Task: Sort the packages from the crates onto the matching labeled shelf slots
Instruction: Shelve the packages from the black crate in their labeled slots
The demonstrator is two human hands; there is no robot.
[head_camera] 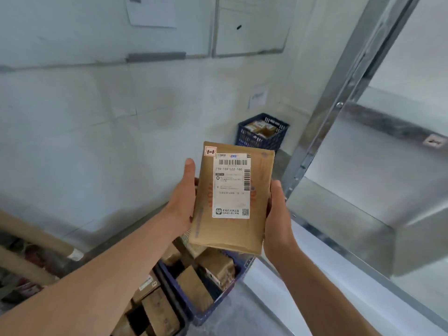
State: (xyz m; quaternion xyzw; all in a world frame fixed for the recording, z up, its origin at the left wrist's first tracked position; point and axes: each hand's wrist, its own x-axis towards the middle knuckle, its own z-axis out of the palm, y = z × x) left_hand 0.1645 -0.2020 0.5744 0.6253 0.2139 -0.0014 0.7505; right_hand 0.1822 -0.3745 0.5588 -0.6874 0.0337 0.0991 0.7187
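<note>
I hold a flat brown package (259, 190) upright in front of me with both hands. It carries a white shipping label with barcodes and a small red-marked sticker reading "1-1" at its top left corner. My left hand (183, 202) grips its left edge, thumb up along the side. My right hand (278, 221) grips its right edge. Below the package a blue crate (218, 301) holds several brown packages. A metal shelf (363, 214) stands at the right, its slot bare where I see it.
A second blue crate (263, 132) with brown packages sits on the floor against the far wall. More cardboard boxes (155, 309) lie at the lower left beside the near crate. Cardboard tubes (36, 236) lean at the far left. The shelf's upright post (339, 103) rises at the right.
</note>
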